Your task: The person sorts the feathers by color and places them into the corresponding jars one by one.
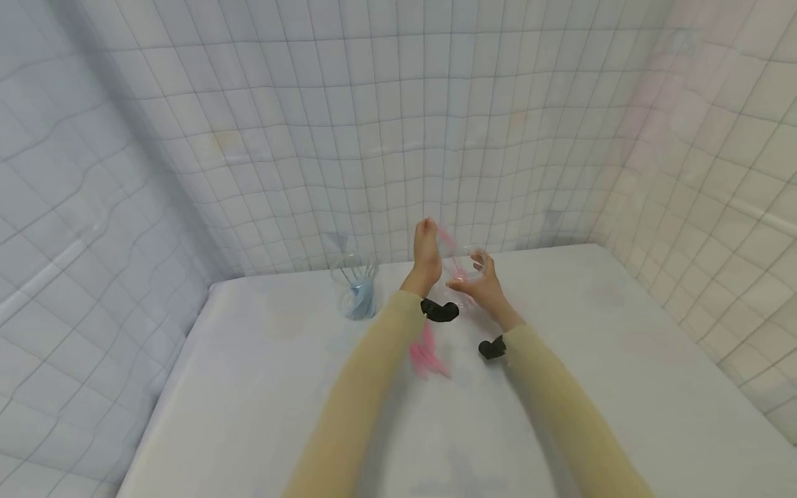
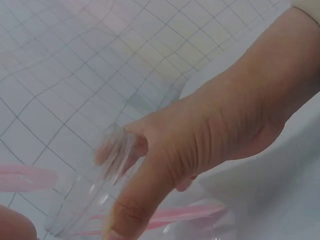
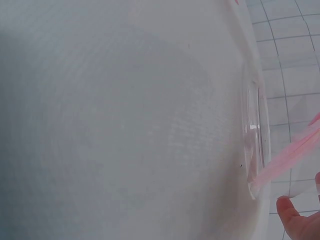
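Observation:
My right hand (image 1: 488,287) holds a clear cup (image 2: 82,200), thumb and fingers spread around its side. Inside the cup are slim pink utensils (image 3: 295,150), seen through its wall. Beside the cup's left side is my left hand (image 1: 427,250), holding a pink plastic utensil (image 1: 445,238); its exact kind is blurred. In the left wrist view a left fingertip (image 2: 15,225) shows near that utensil, and most of the left hand is out of frame. The right wrist view shows only the right hand's fingertips.
Another clear cup (image 1: 344,270) with several blue utensils stands to the left on the white table (image 1: 280,387). Several pink utensils (image 1: 428,356) lie on the table between my forearms. A grid-patterned cloth wall (image 1: 373,124) rises behind the table and at both sides.

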Demonstrator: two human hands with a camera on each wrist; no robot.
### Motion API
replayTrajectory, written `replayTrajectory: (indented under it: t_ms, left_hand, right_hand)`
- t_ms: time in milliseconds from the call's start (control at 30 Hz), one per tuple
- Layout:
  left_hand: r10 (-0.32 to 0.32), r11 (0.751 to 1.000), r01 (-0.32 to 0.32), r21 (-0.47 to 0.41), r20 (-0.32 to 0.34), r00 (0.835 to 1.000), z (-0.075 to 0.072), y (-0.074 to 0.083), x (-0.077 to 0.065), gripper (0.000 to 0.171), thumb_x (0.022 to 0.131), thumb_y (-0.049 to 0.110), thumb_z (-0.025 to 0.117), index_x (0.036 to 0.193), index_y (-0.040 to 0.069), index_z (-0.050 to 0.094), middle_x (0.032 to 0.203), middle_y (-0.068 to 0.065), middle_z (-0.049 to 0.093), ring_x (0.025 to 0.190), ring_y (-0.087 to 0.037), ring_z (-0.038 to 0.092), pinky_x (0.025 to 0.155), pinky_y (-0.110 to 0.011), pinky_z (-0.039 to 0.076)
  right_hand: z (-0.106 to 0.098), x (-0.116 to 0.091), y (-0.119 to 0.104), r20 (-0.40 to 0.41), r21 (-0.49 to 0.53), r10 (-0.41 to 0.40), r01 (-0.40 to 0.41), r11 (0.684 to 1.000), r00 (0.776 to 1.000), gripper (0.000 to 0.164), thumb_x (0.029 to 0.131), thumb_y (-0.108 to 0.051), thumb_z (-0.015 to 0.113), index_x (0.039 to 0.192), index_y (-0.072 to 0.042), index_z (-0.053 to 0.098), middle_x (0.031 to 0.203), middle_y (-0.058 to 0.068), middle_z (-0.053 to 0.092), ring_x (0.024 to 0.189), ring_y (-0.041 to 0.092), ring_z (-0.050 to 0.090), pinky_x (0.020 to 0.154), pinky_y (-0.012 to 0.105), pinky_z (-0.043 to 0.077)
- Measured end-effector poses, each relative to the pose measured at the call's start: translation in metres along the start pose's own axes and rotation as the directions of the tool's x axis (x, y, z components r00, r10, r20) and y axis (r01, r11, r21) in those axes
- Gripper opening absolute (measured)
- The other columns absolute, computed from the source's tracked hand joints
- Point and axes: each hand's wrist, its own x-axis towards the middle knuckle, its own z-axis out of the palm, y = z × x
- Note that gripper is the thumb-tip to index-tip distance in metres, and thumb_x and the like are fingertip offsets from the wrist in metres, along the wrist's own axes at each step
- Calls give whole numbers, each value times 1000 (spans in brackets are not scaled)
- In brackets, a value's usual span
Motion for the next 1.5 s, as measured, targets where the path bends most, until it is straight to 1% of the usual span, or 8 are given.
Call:
replayTrajectory:
  t_ms: [400, 633, 833, 1000, 1100, 1200, 1333, 1500]
  left_hand:
    - [-123, 977, 154, 147, -204, 971, -18, -33, -17, 38, 103, 25, 41, 133, 2, 42, 145, -12, 35, 133, -25, 30, 108, -39, 25]
    - [-102, 956, 124, 264, -93, 990, -35, -25, -23, 31, 103, 23, 42, 127, 4, 41, 146, -13, 32, 136, -26, 26, 109, -41, 23]
    - [-115, 896, 83, 437, 47, 992, -54, -8, -32, 35, 103, 26, 42, 134, 8, 41, 148, -10, 31, 136, -25, 26, 108, -43, 25]
    - [-98, 801, -52, 597, 216, 971, -80, 2, -48, 31, 103, 22, 44, 129, 6, 49, 141, -11, 42, 133, -24, 33, 107, -40, 29]
    - [-101, 691, -166, 704, 320, 942, -95, 4, -57, 26, 101, 17, 49, 122, 3, 58, 136, -12, 47, 131, -25, 36, 106, -41, 31]
    - [-105, 552, -271, 789, 388, 916, -106, 0, -62, 24, 99, 14, 52, 117, 2, 63, 132, -15, 50, 129, -28, 39, 106, -43, 30]
    - [-107, 424, -332, 842, 411, 906, -113, -13, -63, 24, 98, 11, 54, 116, -1, 64, 131, -20, 50, 127, -32, 41, 106, -43, 30]
    - [-145, 364, -279, 889, 350, 925, -115, -32, -62, 25, 97, 9, 54, 119, -3, 62, 135, -24, 44, 127, -36, 39, 106, -44, 30]
  right_hand:
    - [10, -5, 9, -6, -12, -23, 23, 1000, 1000, 103, 70, -26, 87, 146, -11, 19, 146, 9, 32, 134, 28, 29, 106, 47, 29]
    - [7, 3, 4, -2, -23, -36, 36, 999, 999, 101, 72, -24, 85, 147, -9, 18, 147, 12, 31, 134, 29, 27, 106, 48, 27]
    - [-2, 6, -6, 4, -20, -40, 40, 999, 999, 101, 73, -22, 85, 147, -8, 17, 147, 12, 29, 135, 30, 26, 106, 48, 28]
    - [-6, 12, -5, -8, -29, -55, 55, 998, 998, 103, 73, -26, 85, 147, -11, 16, 147, 11, 29, 134, 28, 26, 106, 46, 28]
    - [-9, 14, -8, -9, -25, -48, 48, 999, 999, 103, 72, -26, 85, 147, -11, 16, 148, 10, 29, 135, 27, 26, 106, 46, 27]
    - [-11, 14, -10, -12, -33, -41, 40, 999, 999, 104, 71, -27, 86, 147, -10, 16, 148, 9, 29, 135, 27, 26, 107, 47, 27]
    - [-11, 11, -7, -8, -45, -24, 24, 999, 1000, 106, 71, -29, 86, 148, -10, 16, 148, 8, 29, 135, 27, 26, 107, 47, 27]
    - [-5, 4, 1, 9, -44, -2, 2, 999, 1000, 106, 71, -30, 86, 148, -11, 15, 148, 8, 29, 135, 26, 26, 106, 47, 28]
